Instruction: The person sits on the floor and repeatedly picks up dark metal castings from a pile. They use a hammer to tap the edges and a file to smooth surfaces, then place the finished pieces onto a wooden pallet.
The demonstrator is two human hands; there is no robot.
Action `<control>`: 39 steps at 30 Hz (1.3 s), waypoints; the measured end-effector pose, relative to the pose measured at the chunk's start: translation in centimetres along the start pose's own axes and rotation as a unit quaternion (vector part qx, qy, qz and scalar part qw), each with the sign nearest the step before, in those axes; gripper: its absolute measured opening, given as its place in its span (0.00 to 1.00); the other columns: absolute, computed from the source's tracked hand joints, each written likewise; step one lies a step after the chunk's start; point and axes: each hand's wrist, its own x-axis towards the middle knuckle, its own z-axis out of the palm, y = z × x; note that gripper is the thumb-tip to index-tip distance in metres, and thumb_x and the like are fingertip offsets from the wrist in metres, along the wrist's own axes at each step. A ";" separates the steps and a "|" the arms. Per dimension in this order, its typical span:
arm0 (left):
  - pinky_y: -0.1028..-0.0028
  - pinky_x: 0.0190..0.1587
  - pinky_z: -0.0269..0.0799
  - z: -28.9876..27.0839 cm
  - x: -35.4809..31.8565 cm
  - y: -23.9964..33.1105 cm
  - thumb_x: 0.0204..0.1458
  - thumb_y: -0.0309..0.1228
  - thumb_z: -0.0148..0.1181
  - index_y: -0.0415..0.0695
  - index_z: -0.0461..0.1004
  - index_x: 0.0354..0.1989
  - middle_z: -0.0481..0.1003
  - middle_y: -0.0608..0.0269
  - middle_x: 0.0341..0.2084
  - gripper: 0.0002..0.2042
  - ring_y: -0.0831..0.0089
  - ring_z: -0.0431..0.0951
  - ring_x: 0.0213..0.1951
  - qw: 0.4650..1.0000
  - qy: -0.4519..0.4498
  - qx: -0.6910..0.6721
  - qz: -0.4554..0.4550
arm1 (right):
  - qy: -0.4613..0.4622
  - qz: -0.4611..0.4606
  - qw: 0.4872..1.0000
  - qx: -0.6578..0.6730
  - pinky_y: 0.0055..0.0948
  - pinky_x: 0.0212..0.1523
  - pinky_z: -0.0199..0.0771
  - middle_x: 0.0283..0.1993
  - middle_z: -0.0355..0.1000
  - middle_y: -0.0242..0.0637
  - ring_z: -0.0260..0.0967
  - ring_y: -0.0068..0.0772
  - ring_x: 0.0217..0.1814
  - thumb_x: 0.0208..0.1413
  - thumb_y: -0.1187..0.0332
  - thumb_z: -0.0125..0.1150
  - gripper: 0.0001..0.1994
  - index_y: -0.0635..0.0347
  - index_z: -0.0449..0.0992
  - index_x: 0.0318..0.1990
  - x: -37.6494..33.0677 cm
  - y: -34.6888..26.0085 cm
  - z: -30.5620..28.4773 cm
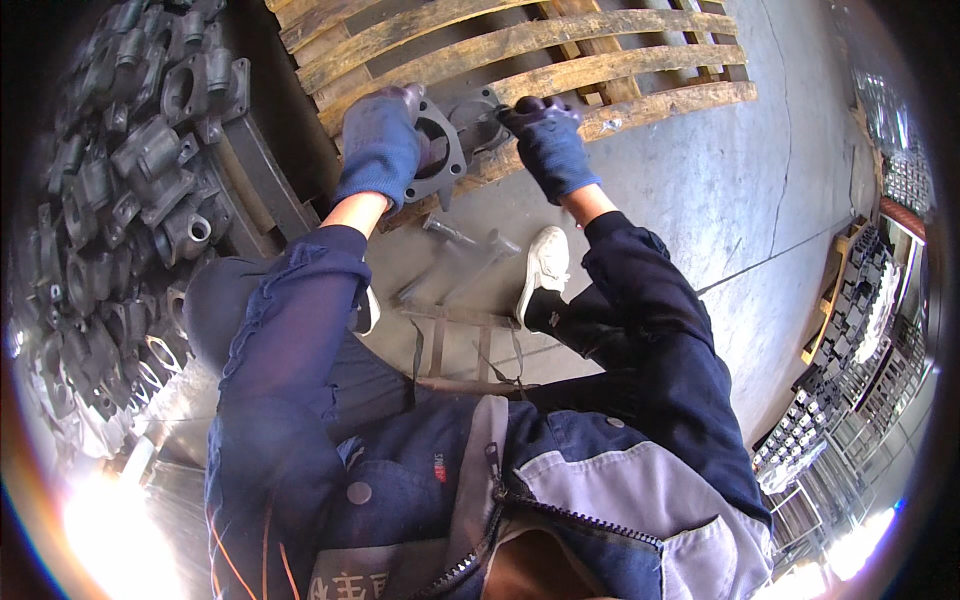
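Straight ahead of you the weathered wooden slat pallet (560, 55) blocks any reach at floor level; only the narrow dark gaps between its boards stay open. Your left side is walled off by a dark metal bin (262, 175) heaped with grey cast metal housings (130, 190), so there is no passage there. Between your knees, a low metal-framed stool (460, 340) and two loose grey steel bolts (450, 235) crowd the floor beside your white sneaker (543, 265). Open room lies to your right: the bare grey concrete floor (760, 200) runs wide until it meets stacked dark castings on racks (850, 330) at the far right edge.
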 end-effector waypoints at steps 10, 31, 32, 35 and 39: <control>0.61 0.44 0.73 0.6 0.1 -0.5 0.35 0.31 0.62 0.45 0.74 0.43 0.76 0.47 0.36 0.21 0.51 0.77 0.42 0.999 0.026 -0.002 0.019 | -0.011 0.011 1.000 -0.011 0.46 0.45 0.63 0.44 0.73 0.31 0.68 0.43 0.47 0.47 0.75 0.50 0.19 0.37 0.78 0.44 -0.5 0.8 1.3; 0.59 0.45 0.71 1.2 0.1 -0.8 0.37 0.30 0.60 0.44 0.74 0.44 0.75 0.45 0.36 0.20 0.49 0.76 0.42 0.999 0.039 -0.001 0.035 | 0.110 0.279 0.936 0.182 0.41 0.42 0.71 0.36 0.76 0.41 0.72 0.49 0.39 0.48 0.75 0.54 0.12 0.49 0.79 0.40 -4.9 1.7 1.6; 0.59 0.47 0.71 1.0 0.3 -0.5 0.38 0.29 0.60 0.44 0.74 0.47 0.75 0.45 0.39 0.22 0.50 0.75 0.43 1.000 -0.005 0.006 0.011 | 0.226 0.269 0.917 0.189 0.39 0.39 0.72 0.32 0.76 0.44 0.74 0.46 0.34 0.50 0.74 0.57 0.09 0.56 0.78 0.38 -6.0 2.2 3.2; 0.60 0.48 0.70 0.7 -0.2 -0.3 0.39 0.28 0.59 0.44 0.73 0.50 0.75 0.45 0.40 0.24 0.49 0.75 0.44 0.999 0.029 -0.034 0.026 | 0.262 0.466 0.811 0.238 0.38 0.39 0.71 0.32 0.74 0.47 0.73 0.47 0.36 0.47 0.75 0.56 0.09 0.58 0.77 0.38 -8.9 4.6 7.0; 0.61 0.48 0.70 1.3 -0.3 -0.8 0.37 0.25 0.60 0.44 0.73 0.51 0.75 0.46 0.40 0.25 0.50 0.75 0.44 0.997 0.045 -0.054 0.018 | 0.276 0.477 0.786 0.280 0.37 0.41 0.72 0.33 0.74 0.48 0.73 0.46 0.37 0.49 0.73 0.58 0.07 0.58 0.79 0.36 -11.0 8.3 8.5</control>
